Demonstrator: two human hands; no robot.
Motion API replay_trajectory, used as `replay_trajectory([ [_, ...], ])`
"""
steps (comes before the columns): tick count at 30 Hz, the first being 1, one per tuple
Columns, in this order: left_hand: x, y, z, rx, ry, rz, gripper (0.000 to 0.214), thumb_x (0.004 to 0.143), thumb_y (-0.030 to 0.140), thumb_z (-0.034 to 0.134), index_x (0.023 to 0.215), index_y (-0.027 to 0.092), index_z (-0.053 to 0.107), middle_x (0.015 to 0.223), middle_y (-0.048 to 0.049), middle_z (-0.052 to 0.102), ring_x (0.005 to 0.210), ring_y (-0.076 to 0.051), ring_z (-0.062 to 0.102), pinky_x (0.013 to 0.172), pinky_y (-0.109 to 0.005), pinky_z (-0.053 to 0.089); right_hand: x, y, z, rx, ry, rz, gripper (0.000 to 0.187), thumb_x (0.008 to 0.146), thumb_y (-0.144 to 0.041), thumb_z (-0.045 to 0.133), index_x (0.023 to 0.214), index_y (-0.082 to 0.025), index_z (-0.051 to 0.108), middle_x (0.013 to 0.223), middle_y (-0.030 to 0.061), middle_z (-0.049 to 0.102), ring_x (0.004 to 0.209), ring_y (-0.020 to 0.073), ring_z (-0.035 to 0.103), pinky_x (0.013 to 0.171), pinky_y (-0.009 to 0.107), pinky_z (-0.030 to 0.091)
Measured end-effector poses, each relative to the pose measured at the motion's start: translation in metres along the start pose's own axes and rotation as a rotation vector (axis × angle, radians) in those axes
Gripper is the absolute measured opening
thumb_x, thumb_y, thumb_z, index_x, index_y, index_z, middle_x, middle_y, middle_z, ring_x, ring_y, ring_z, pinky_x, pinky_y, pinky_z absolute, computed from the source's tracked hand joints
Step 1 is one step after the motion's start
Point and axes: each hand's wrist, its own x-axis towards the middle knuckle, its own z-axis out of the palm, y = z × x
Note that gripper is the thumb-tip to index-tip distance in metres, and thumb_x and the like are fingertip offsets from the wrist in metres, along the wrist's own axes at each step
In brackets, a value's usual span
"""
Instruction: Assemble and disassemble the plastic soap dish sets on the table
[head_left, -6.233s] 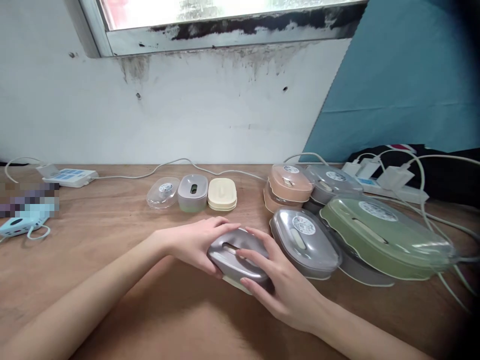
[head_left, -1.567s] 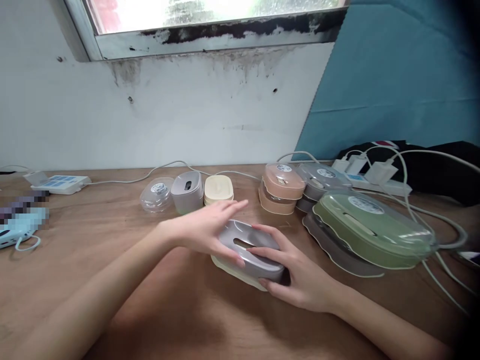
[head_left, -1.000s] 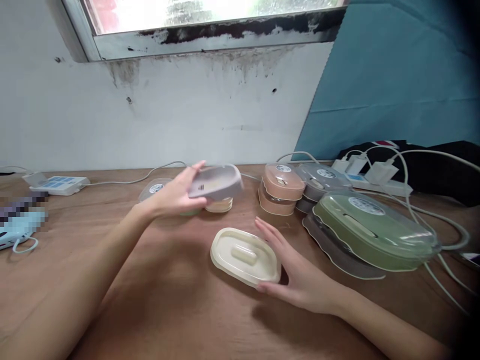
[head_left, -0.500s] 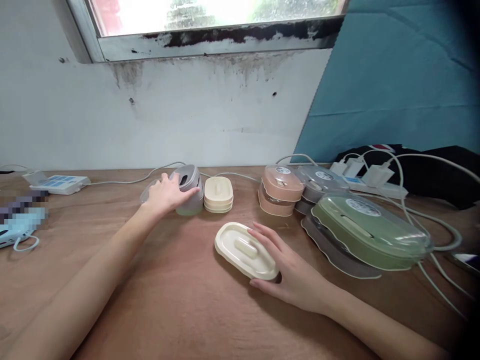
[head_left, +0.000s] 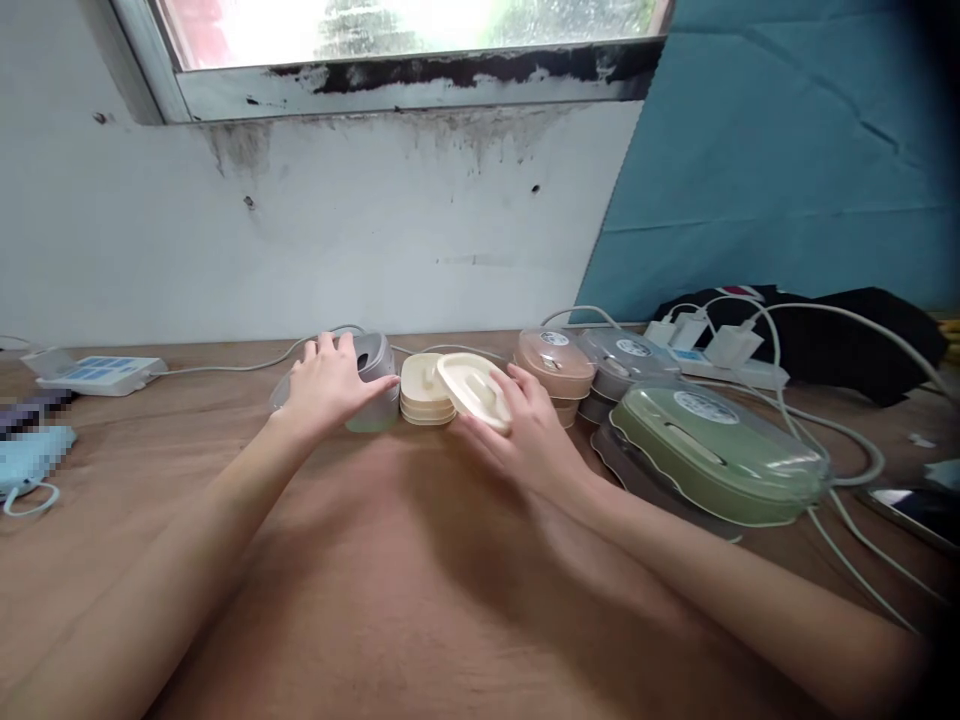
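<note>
The right hand [head_left: 534, 432] holds a cream lid [head_left: 472, 390] tilted against the cream stack [head_left: 421, 392]; the left hand [head_left: 326, 385], just left of the stack, grips the grey box [head_left: 373, 385].

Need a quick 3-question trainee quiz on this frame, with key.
1. Multiple choice: the right hand holds A) cream lid B) pink box C) charger.
2. True or false: the left hand is on the green box.
3. Which stack is the held lid nearest?
Key: 1 A. 2 False, it clasps the grey tub stack. 3 The cream stack.
</note>
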Motion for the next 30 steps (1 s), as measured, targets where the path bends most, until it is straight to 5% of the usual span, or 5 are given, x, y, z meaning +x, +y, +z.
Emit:
replay_trajectory([
  [7, -0.003, -0.003, -0.010, -0.017, 0.002, 0.009, 0.079, 0.075, 0.060, 0.051, 0.129, 0.005, 0.037, 0.126, -0.0199, 0.045, 0.116, -0.034, 0.042, 0.087, -0.041, 0.042, 0.062, -0.048, 0.048, -0.109, -0.059, 0.128, 0.064, 0.077, -0.053, 0.054, 0.118, -0.004, 0.049, 0.116, 0.0267, 0.049, 0.106, 0.0376, 0.047, 0.084, 0.045, 0.038],
  [15, -0.003, -0.001, -0.011, -0.057, 0.009, 0.049, 0.080, 0.076, 0.059, 0.052, 0.132, 0.004, 0.035, 0.126, -0.0207, 0.045, 0.115, -0.035, 0.042, 0.087, -0.042, 0.043, 0.053, -0.033, 0.061, -0.059, -0.127, 0.059, 0.058, 0.075, -0.046, 0.059, 0.123, -0.017, 0.045, 0.127, 0.0193, 0.041, 0.115, 0.0341, 0.041, 0.088, 0.042, 0.036],
  [21, -0.003, 0.000, -0.007, -0.074, 0.023, 0.084, 0.075, 0.076, 0.057, 0.053, 0.130, 0.006, 0.038, 0.124, -0.0197, 0.046, 0.113, -0.034, 0.044, 0.086, -0.043, 0.043, 0.043, -0.033, 0.080, -0.001, -0.039, 0.147, 0.095, 0.066, -0.043, 0.068, 0.138, -0.012, 0.015, 0.141, 0.0261, 0.010, 0.128, 0.0370, 0.025, 0.090, 0.045, 0.037],
  [30, 0.003, -0.006, -0.001, -0.066, 0.016, 0.053, 0.069, 0.080, 0.053, 0.049, 0.131, 0.009, 0.037, 0.124, -0.0185, 0.045, 0.113, -0.034, 0.043, 0.086, -0.042, 0.042, 0.043, -0.042, 0.103, -0.016, 0.048, 0.200, 0.074, 0.065, -0.036, 0.066, 0.129, -0.020, 0.031, 0.140, 0.0186, 0.017, 0.126, 0.0358, 0.024, 0.084, 0.047, 0.042],
])
